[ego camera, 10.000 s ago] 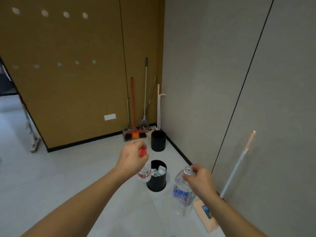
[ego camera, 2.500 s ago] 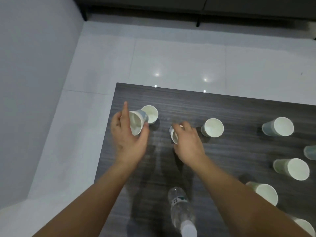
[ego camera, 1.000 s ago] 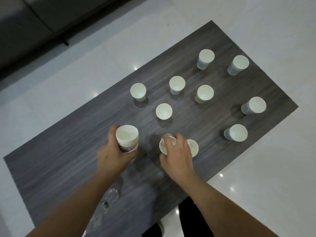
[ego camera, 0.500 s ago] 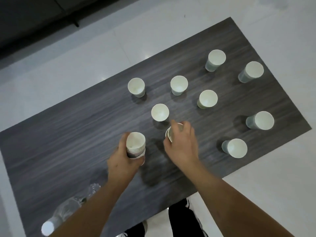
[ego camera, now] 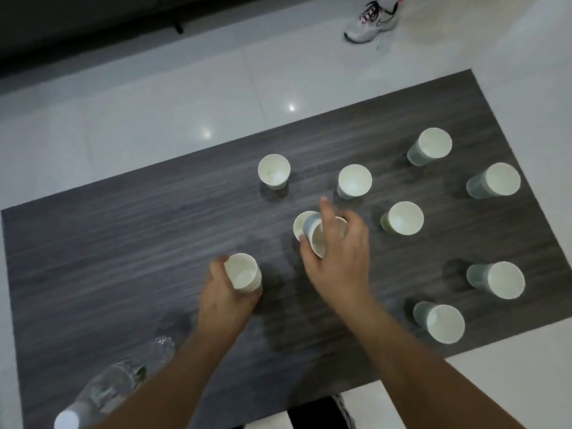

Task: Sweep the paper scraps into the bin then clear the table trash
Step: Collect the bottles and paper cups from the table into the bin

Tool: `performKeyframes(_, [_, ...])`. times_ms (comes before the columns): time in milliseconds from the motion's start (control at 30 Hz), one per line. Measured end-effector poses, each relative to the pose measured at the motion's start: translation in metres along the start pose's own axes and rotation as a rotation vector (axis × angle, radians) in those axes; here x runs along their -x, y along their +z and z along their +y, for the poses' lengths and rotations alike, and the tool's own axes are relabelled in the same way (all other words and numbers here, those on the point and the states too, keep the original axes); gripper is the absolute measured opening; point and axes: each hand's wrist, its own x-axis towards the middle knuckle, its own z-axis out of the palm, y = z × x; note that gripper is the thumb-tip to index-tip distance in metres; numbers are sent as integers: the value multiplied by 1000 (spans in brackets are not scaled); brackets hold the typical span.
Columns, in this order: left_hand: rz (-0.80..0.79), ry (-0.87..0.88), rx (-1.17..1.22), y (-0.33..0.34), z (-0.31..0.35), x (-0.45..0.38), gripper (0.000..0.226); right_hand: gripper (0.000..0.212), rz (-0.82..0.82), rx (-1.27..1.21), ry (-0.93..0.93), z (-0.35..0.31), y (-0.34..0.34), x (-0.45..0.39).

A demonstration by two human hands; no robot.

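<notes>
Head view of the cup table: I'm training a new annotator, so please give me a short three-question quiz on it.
1. True or false: the left hand grips just one cup.
2. Where does the plastic bottle lie? A: on the table, near-left corner. B: on the floor. C: inside a cup.
3. Fill in: the right hand holds a tilted ____.

Key: 1 false, it grips a stack of cups. 2 A. 3 paper cup.

Seven cups point(ego camera: 354, 180) stand on the table point(ego camera: 123, 249), bottle point(ego camera: 105, 391) at near-left.
</notes>
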Motion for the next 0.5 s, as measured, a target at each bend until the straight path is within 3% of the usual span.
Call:
performKeyframes(133, [5, 41, -20, -2, 4, -6, 89, 74, -588, 218, 46, -2, 24, -30])
performKeyframes(167, [10, 52, -22, -4, 4, -8, 90, 74, -587, 172, 44, -4, 26, -33])
performKeyframes(300, [17, 18, 14, -9, 4, -14, 90, 71, -62, -51, -96, -36, 35, -73])
performKeyframes(333, [15, 13, 27, -10, 4, -15, 91, 72, -18, -54, -106, -45, 41, -90])
performKeyframes(400, [11, 26, 30, -9, 5, -16, 93, 75, -175, 11, -85, -56, 52, -122])
performKeyframes(500, [11, 64, 19, -7, 8, -19, 94, 79, -580, 109, -93, -52, 68, -136])
